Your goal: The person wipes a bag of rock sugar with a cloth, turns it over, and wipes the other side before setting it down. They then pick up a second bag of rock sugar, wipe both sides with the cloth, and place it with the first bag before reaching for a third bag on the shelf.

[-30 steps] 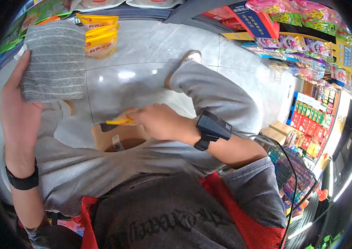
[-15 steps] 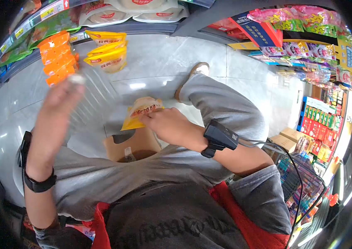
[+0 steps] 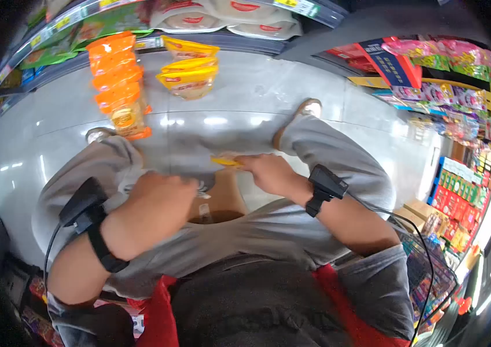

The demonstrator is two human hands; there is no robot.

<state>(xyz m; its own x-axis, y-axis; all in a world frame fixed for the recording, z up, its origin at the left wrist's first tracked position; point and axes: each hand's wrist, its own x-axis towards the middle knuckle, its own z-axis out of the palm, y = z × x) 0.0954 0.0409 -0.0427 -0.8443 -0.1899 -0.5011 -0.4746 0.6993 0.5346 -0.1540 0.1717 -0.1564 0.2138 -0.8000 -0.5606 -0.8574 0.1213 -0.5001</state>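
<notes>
The left hand (image 3: 155, 205) has come down from head height, where 1 second ago it held up a grey striped cloth, and now sits low at the mouth of the cardboard box (image 3: 217, 199) between the knees, fingers curled; whether it grips the cloth I cannot tell. The right hand (image 3: 268, 172) is pinched on a flat yellow packet (image 3: 225, 162), now turned edge-on just above the box. Both hands have drawn close together, so the work looks centred on the box.
</notes>
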